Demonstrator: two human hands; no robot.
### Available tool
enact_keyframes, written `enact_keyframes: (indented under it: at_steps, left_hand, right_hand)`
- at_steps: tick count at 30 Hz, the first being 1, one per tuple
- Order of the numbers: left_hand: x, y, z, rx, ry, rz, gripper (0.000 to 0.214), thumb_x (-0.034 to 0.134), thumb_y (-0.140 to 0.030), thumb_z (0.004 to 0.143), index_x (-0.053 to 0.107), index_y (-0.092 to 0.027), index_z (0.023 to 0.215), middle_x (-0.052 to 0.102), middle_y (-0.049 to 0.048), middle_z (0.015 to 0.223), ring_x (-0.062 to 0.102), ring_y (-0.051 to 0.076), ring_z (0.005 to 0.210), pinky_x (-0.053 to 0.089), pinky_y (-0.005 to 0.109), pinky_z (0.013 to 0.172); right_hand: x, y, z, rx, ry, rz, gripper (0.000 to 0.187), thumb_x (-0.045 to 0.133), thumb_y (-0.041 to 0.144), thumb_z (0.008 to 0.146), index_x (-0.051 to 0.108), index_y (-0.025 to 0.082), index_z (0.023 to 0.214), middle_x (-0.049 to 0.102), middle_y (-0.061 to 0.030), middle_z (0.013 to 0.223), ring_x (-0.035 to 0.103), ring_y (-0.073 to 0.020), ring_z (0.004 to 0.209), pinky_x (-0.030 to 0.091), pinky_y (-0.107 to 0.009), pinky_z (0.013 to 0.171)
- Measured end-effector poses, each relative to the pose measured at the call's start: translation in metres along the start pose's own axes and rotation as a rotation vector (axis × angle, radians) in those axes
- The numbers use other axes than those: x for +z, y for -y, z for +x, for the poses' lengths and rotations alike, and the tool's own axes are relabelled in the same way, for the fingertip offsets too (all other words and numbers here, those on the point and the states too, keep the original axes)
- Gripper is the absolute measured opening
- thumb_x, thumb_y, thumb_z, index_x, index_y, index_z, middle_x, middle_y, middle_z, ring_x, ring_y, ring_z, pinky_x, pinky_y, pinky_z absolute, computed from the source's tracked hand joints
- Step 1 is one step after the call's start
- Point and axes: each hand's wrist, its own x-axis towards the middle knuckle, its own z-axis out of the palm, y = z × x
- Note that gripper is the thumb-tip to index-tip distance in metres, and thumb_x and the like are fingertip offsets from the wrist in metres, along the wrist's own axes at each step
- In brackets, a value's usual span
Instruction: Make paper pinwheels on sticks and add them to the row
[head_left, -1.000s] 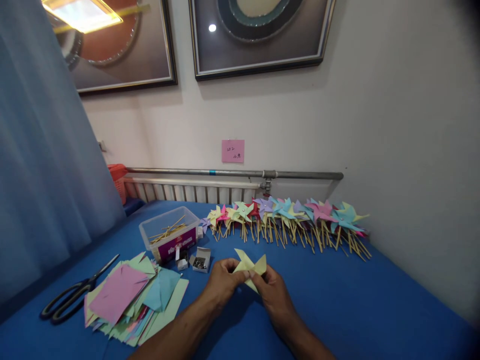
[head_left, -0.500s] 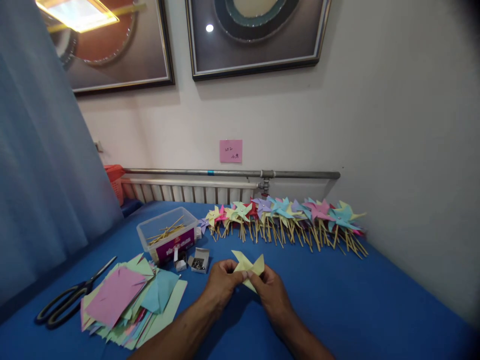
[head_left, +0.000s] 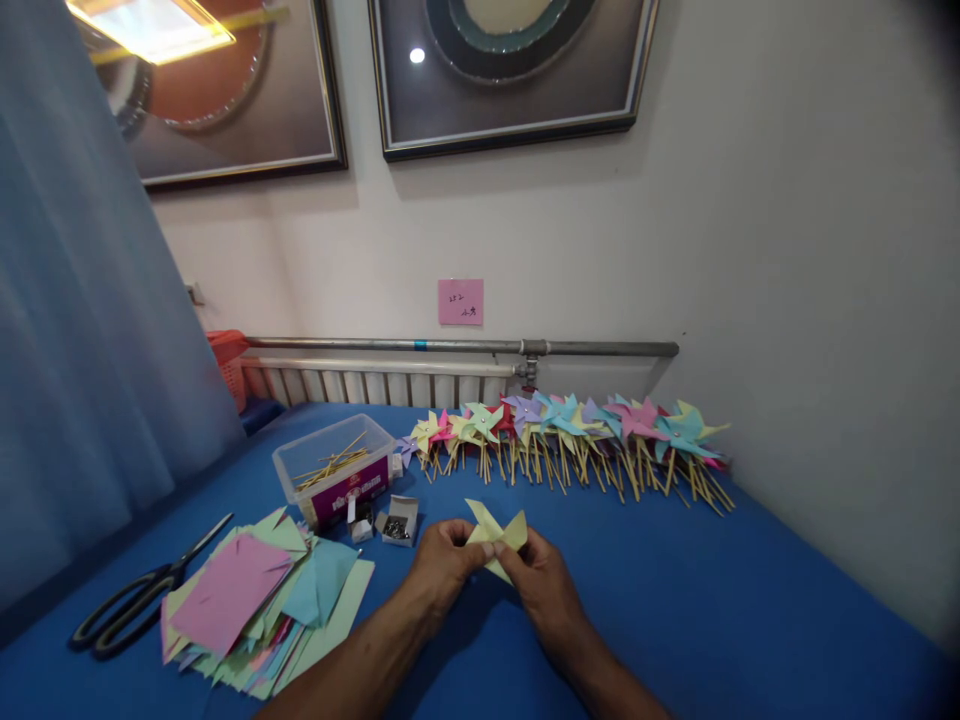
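A pale yellow paper pinwheel (head_left: 486, 524), its corners folded in toward the middle, is held just above the blue table cover. My left hand (head_left: 444, 562) grips its left side, the thumb pressed at the centre. On the other side my right hand (head_left: 546, 580) pinches it, with its thumb close to the left one. No stick shows on this pinwheel. Beyond my left hand stand a small open box of metal pins (head_left: 397, 522) and a second small box (head_left: 360, 522). Fingers behind the paper are partly hidden.
Finished pinwheels on sticks (head_left: 562, 425) lie in a long row at the back. A clear plastic tub (head_left: 341, 490) holds thin sticks (head_left: 334, 465). At left are a stack of cut coloured paper (head_left: 232, 595) and black-handled scissors (head_left: 142, 595). A pipe (head_left: 600, 349) runs along the wall.
Almost nothing differs. The folded corners of the yellow pinwheel have shifted very slightly, while both hands keep their grip in the same place.
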Motion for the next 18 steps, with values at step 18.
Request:
enact_keyframes:
  at_steps: [18]
  left_hand:
    - [-0.0029, -0.0049, -0.0029, -0.041, 0.103, -0.139, 0.038, 0.092, -0.027, 0.042, 0.063, -0.012, 0.061, 0.063, 0.0014, 0.056, 0.050, 0.009, 0.047, 0.034, 0.022, 0.050]
  right_hand:
    - [0.0012, 0.0063, -0.0006, 0.032, 0.067, 0.069, 0.042, 0.075, 0.052, 0.074, 0.073, 0.016, 0.096, 0.076, -0.0056, 0.081, 0.068, -0.0240, 0.077, 0.052, -0.033, 0.072]
